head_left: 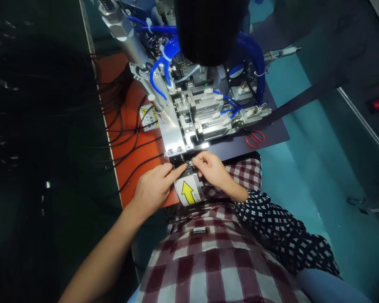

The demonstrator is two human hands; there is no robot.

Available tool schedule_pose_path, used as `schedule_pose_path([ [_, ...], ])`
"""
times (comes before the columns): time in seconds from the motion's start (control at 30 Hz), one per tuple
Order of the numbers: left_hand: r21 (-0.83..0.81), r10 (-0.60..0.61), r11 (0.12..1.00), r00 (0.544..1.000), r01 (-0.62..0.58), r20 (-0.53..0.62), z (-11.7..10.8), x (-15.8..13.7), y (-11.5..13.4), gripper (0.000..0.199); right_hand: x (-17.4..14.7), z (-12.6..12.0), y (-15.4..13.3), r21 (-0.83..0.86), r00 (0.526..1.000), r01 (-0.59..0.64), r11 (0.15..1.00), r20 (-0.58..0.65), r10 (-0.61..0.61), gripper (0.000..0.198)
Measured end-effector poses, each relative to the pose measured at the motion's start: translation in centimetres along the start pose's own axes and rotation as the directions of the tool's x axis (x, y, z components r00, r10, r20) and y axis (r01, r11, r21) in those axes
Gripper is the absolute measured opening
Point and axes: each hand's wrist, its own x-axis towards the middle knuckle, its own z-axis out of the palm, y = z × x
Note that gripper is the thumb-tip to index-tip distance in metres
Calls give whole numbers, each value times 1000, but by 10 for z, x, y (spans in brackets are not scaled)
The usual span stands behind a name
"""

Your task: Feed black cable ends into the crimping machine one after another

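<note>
At the front of a metal bench machine (202, 109), both hands meet over a narrow dark track. My right hand (213, 169) pinches a small red-and-silver piece (192, 164) between thumb and fingertips; it is too small to make out its kind. From the other side comes my left hand (154, 185), its index finger stretched out and its tip at or beside that piece. The other left fingers are bent and partly hidden. Just below the fingertips is a white label with a yellow arrow (188, 192).
Blue air hoses (255, 63) and cylinders crowd the machine. Black cables (135, 145) cross the orange base plate (113, 75) on the left, near a yellow warning label (149, 118). Red-handled scissors (255, 139) lie on the dark plate at right. A checked apron (208, 265) covers my lap.
</note>
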Motion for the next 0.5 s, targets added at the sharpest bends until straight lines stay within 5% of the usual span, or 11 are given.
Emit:
schedule_pose_path([
  [0.2, -18, 6, 1000, 1000, -6, 2, -1, 2, 0, 39, 1, -5, 21, 206, 998, 52, 977, -46, -44, 28],
  [0.5, -13, -2, 1000, 1000, 2, 17, -2, 2, 0, 42, -3, -2, 8, -62, 958, 256, 965, -120, -262, 11],
])
